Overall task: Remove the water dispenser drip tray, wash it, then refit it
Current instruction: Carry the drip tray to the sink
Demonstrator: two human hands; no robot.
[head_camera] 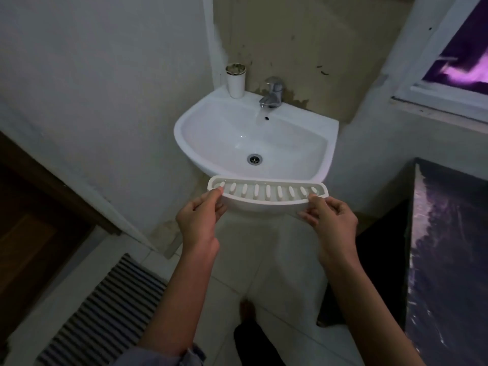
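Observation:
The white slotted drip tray [266,198] hangs level just in front of a wall-mounted white basin [195,120], below its front rim. My left hand [200,220] pinches the tray's left end and my right hand [330,220] pinches its right end. A chrome tap [272,93] at the back of the basin runs a thin stream of water into the bowl. The drain [254,159] is open at the bowl's bottom. No water dispenser is in view.
A white cup [235,80] stands on the basin's back left corner. A striped mat [105,318] lies on the tiled floor at the left, next to a dark wooden door [34,220]. A dark shiny object [446,260] stands at the right, under a window [459,54].

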